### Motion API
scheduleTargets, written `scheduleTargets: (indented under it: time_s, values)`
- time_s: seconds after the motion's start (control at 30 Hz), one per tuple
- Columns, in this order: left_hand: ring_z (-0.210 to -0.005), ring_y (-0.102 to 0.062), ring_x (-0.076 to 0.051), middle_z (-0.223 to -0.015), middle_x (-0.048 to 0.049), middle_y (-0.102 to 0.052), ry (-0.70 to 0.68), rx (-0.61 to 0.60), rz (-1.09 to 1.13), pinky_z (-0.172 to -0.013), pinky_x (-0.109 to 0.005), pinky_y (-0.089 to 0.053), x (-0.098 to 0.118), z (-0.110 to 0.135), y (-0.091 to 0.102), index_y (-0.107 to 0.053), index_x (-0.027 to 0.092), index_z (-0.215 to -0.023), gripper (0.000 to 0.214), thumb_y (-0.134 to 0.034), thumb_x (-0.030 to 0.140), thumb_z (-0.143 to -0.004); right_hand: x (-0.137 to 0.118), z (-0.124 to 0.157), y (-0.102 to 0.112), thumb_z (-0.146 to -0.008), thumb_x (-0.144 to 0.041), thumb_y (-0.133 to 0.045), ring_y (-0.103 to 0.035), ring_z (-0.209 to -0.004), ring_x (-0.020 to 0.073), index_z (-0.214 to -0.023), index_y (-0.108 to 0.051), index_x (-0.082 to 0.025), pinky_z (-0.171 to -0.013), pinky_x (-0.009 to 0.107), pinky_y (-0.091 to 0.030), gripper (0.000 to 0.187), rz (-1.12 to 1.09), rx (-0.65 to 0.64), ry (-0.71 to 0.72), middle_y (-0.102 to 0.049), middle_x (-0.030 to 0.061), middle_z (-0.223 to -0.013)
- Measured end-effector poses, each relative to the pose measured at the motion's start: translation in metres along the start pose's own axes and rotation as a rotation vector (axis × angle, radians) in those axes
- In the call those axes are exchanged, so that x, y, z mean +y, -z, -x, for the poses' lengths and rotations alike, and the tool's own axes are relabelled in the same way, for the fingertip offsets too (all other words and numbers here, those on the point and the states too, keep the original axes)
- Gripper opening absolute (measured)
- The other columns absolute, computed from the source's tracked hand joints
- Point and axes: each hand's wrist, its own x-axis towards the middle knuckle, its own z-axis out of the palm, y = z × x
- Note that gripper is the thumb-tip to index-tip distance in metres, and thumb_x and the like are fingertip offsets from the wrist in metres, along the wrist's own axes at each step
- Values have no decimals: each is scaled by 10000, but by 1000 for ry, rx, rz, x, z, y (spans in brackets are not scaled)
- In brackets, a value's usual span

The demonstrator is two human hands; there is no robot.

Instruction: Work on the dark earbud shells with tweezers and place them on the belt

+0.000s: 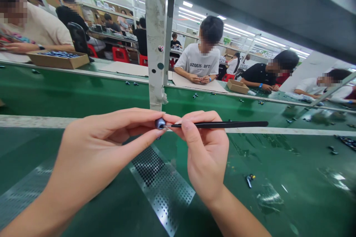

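Note:
My left hand [105, 137] pinches a small glossy dark blue part [160, 123], possibly an earbud piece, between thumb and forefinger. My right hand [205, 152] grips slim black tweezers [219, 124], and their tip reaches the part's right side. Both hands are close together above a green conveyor belt [278, 163]. A perforated metal plate [158, 185] lies on the belt below and between them. A small dark part with a yellow spot [250, 180] rests on the belt to the right of my right hand.
Scattered small dark parts dot the belt [83, 89]. A grey metal post [155, 37] rises at the far side. Beyond it, co-workers sit at cardboard sheets, with a cardboard tray of blue parts [58, 59] at far left. A small cardboard box [237, 86] sits further right.

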Motion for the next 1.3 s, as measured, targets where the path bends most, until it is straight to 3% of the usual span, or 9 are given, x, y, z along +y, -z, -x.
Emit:
scheduleTargets:
  time_s: [0.37,0.7,0.97,1.17,1.3]
  values:
    - [-819,-873,-247,-961,95,-881,12,-1,16,-811,-318,-755,1,-1,0,-907,419,-972,164,-922,317,-844,-1,-1,-1,-947,-201,-795,-841,-861,177,-867,-709,-263,-848,334,-730,132,22,5,2,-802,-22,-844]
    - [-797,-867,-203,-958,113,-880,-33,-6,-35,-792,-231,-728,0,0,2,-901,446,-987,157,-914,347,-866,-1,0,0,-964,-203,-803,-839,-840,162,-881,-702,-256,-838,315,-715,141,20,-3,9,-802,-25,-861]
    - [-814,-864,-195,-979,119,-882,-47,-9,-66,-810,-222,-724,1,1,4,-898,451,-1000,157,-907,352,-878,-1,-1,-1,-965,-214,-806,-850,-868,177,-884,-684,-262,-847,331,-715,155,14,2,-5,-797,-29,-856]
    - [-801,-861,-235,-962,82,-883,-31,-1,-67,-788,-300,-753,1,0,2,-907,419,-981,133,-915,378,-855,-1,0,-1,-964,-242,-802,-855,-895,193,-886,-675,-268,-843,338,-720,152,35,-2,-3,-809,-21,-847]
    - [-804,-858,-203,-967,100,-883,-29,0,-63,-803,-251,-736,2,0,2,-906,424,-979,145,-918,356,-852,0,0,-1,-959,-232,-806,-849,-876,182,-879,-681,-264,-844,331,-720,152,29,0,3,-799,-26,-845]
